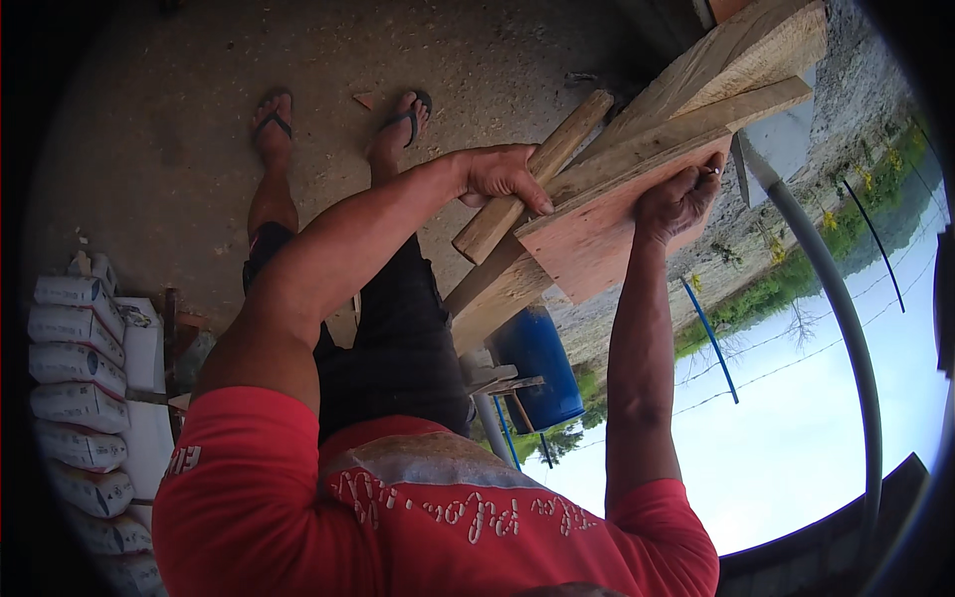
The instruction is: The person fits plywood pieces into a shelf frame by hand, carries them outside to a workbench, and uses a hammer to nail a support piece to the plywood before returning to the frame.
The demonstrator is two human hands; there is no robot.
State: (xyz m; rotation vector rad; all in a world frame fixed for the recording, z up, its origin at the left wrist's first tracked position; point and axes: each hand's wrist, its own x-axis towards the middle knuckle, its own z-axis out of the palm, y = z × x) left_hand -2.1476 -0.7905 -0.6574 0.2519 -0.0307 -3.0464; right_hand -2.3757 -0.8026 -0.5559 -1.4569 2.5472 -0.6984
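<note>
A short wooden batten (572,134) lies slantwise across thick timber. My left hand (505,179) is closed around its middle, with the thumb reaching over it toward a reddish plywood board (587,244). The board rests against the side of a long wooden strip (686,134), next to a thick timber beam (746,65). My right hand (679,202) lies against the board near its right end, with the fingers curled. A small shiny spot shows at those fingers; whatever they hold is too small to make out.
A blue barrel (537,368) stands below the timber. A grey pipe (831,279) curves up at the right. Several stacked white sacks (80,363) are at the left. My sandalled feet (274,124) stand on a dirty floor with scraps.
</note>
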